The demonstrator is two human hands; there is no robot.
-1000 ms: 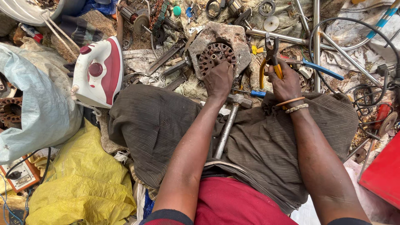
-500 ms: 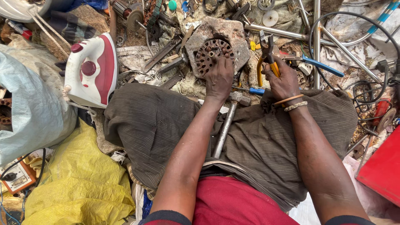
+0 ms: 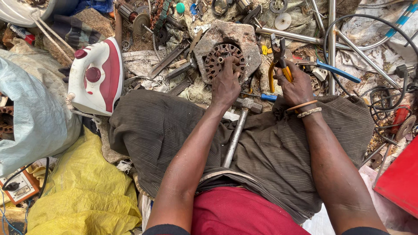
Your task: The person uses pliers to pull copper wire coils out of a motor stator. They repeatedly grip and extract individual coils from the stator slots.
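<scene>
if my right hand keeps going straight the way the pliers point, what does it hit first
Probably the shiny metal tube lying across the scrap just past the tips of the orange-handled pliers in the right hand; depth is hard to judge.

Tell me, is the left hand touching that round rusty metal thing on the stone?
Touching. The head view shows the left hand with its fingertips pressed onto the round rusty metal part, with no gap between them.
</scene>
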